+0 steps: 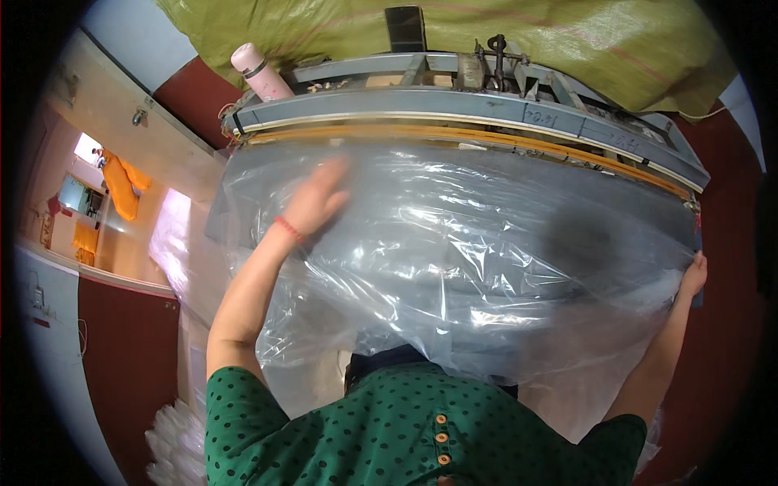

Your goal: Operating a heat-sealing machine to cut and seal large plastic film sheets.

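Observation:
A large clear plastic sheet [470, 243] lies spread over a grey work table, wrinkled and shiny. My left hand [318, 198], blurred by motion and with a red band at the wrist, rests flat on the sheet near its far left part, fingers apart. At the sheet's right edge my right hand [694, 271] is closed on the plastic. Along the table's far side runs a long grey metal sealing bar [486, 105] with an orange strip under it.
A pink bottle [259, 71] stands at the machine's left end. Yellow-green woven sacking [567, 40] hangs behind it. A pile of clear plastic [174, 441] lies at lower left. A doorway [105, 194] opens on the left.

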`<state>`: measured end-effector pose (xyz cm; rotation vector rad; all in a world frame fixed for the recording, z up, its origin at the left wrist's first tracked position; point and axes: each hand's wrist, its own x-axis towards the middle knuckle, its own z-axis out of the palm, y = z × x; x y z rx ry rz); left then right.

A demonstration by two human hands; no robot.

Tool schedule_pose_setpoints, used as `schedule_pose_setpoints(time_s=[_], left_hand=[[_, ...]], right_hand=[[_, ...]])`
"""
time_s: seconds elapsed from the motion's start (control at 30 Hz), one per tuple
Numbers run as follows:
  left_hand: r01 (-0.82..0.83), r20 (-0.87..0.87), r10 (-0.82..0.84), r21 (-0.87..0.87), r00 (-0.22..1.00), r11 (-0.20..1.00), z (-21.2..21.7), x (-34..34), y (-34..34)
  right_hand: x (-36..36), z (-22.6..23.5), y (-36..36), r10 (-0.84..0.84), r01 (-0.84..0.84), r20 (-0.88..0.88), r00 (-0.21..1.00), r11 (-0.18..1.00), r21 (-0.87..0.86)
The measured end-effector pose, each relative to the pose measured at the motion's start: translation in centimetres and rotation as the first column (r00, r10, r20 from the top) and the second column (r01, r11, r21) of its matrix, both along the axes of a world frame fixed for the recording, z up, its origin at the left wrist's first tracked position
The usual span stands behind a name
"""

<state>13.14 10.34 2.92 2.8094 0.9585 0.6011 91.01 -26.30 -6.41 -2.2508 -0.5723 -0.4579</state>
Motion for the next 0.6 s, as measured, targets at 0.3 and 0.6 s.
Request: schedule_pose_setpoints(time_s=[0.3, 0.6], left_hand=[[-0.159, 0.156, 0.138, 0.133, 0.978, 0.978, -3.8, 2.0, 3.0], [-0.315, 0.273, 0.286, 0.068, 0.918, 0.947, -3.2, 4.0, 4.8]], right_hand=[[-3.7, 6.2, -3.1, 0.347, -0.083, -0.284, 0.894, 0.751, 0.655], [-3.9, 9.5, -7.6, 0.203, -0.023, -0.254, 0.946, 0.821, 0.570]])
